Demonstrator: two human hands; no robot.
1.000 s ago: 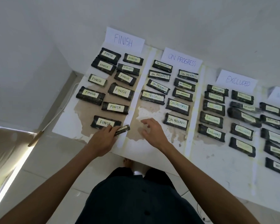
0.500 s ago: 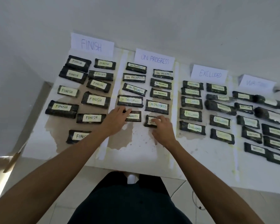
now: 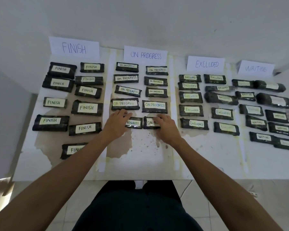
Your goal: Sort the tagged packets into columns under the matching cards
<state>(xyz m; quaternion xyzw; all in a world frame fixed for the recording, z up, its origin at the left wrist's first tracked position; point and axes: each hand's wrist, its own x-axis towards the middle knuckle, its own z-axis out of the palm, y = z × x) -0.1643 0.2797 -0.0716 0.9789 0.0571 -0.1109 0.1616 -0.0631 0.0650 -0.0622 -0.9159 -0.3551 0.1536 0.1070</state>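
Both arms reach forward, left hand [image 3: 117, 122] and right hand [image 3: 167, 128] palm-down, fingers [image 3: 123, 112] relaxed.

Dark packets [image 3: 154, 106], pale labels [image 3: 86, 107]; white cards [image 3: 145, 55].

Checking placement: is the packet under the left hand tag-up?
Tag-up: the packet shows PROGRESS lettering beside the left hand.

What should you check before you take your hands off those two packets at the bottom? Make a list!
1. Left packet tag reads "PROGRESS", matching ON PROGRESS card: ok.
2. Right packet tag shows "ON PR"; rest hidden under right hand: cannot tell.
3. Both lie in that card's column: ok.
4. Packets side by side, not overlapping: ok.
5. Left hand rests on its packet, not gripping: ok.
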